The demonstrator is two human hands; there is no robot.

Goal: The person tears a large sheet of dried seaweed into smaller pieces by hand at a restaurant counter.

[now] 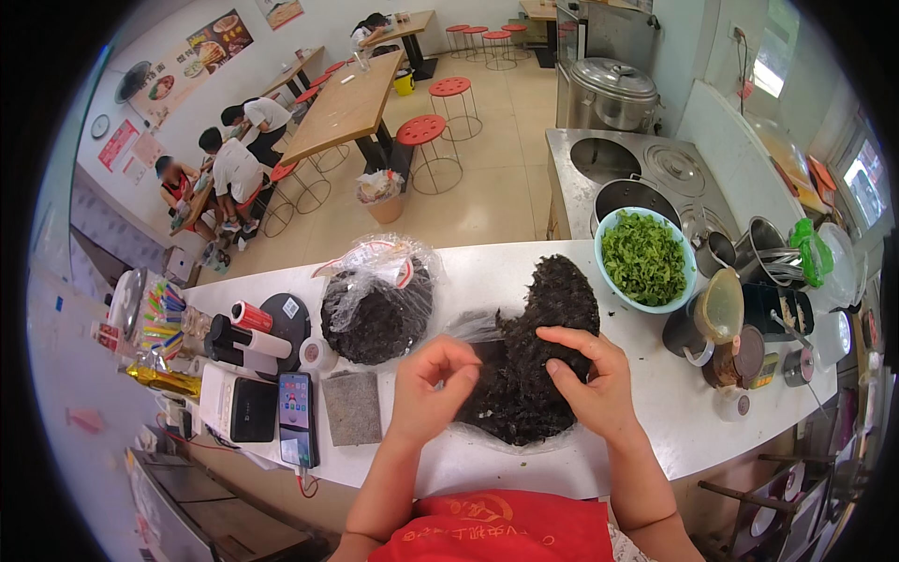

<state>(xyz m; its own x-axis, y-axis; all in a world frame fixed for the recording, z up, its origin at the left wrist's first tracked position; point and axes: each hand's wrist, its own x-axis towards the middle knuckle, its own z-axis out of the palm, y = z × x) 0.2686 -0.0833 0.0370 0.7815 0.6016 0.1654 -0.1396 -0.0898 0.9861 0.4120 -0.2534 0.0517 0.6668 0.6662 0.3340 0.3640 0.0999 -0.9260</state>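
A torn round sheet of dried laver seaweed (562, 291) is raised over the counter, its near part between the thumb and fingers of my right hand (595, 379). Below it, more dark seaweed (520, 418) lies in loose pieces on a clear plastic bag (484, 324). My left hand (437, 385) is at the left edge of this pile, thumb and fingertips pinched together. Whether a shred is between them is hidden. Behind my left hand, a second round stack of dried seaweed (379, 316) sits partly inside a clear plastic wrapper (383, 260).
On the white counter (428, 478), a blue bowl (692, 281) of chopped greens stands right of the seaweed, near jars and a pitcher (681, 327). A grey cloth (351, 409), charging phone (295, 419) and small printer (235, 404) lie left. Beyond is a steel stove (562, 151); people sit at tables.
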